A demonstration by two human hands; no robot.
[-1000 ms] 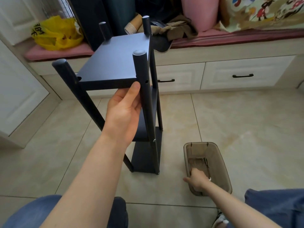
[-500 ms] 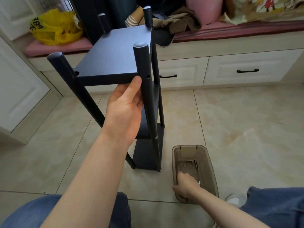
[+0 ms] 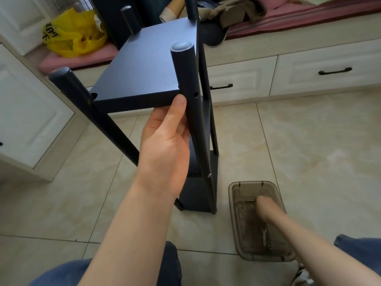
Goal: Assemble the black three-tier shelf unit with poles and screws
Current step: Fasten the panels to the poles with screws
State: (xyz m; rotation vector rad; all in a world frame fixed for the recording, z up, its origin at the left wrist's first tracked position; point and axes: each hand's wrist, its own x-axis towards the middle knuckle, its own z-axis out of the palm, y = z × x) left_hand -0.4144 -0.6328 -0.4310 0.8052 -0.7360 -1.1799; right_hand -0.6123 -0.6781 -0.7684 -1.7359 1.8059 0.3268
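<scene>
Head view: a beige tiled floor [image 3: 309, 141] runs back to a row of white drawers [image 3: 299, 73] under a window seat. The black shelf [image 3: 152, 65] stands upright on the floor in the middle, three boards between four poles, leaning slightly toward the camera. Behind the shelf and to its left a yellow bag [image 3: 70, 36] sits on a pink cushion [image 3: 86, 58]; behind it to the right, crumpled clothes [image 3: 233, 9] lie on the seat.

The left hand [image 3: 165, 145] grasps the shelf at the near right corner of its top board. The thumb lies up against the board's front edge, right beside the near pole [image 3: 185, 79]; the other fingers go behind and under the board, out of sight. Two open holes show in that pole just beside the thumb tip, and lower down it a silver screw [image 3: 209, 175] sits at the level of the middle board.

On the floor just right of the shelf's foot stands a smoky clear bin [image 3: 233, 213]. The right hand [image 3: 266, 207] reaches down into it, blurred; whether its fingers are clenched, released or grasping something cannot be told. A small pale wrench [image 3: 263, 237] lies on the bin's bottom, nearer the camera than the hand.

Blue-jeaned knees [image 3: 144, 269] show in front of the shelf at the bottom edge
</scene>
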